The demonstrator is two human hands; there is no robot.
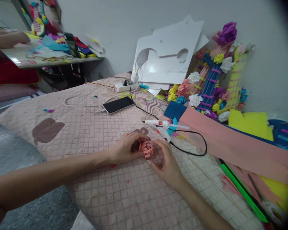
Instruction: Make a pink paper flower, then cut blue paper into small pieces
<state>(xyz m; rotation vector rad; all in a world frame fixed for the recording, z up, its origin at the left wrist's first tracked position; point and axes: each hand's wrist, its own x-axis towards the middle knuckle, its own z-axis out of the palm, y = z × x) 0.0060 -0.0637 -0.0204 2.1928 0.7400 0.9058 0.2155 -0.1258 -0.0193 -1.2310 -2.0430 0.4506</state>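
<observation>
A small pink foam rose (146, 148) sits on the quilted pink mat (91, 127) between my two hands. My left hand (126, 147) curls round the rose from the left, fingers closed on it. My right hand (164, 161) cups it from the right with fingertips touching its edge. Just beyond the rose lies a white glue gun (161, 125), its black cord (198, 150) looping to the right.
A phone (117, 104) and a white power strip (126, 86) lie farther back. Foam sheets in pink (230, 140), yellow and green spread at the right. Flower-covered craft pieces (213, 80) and white cut board (168, 54) lean on the wall. Another person's hand (13, 37) rests on a cluttered table at far left.
</observation>
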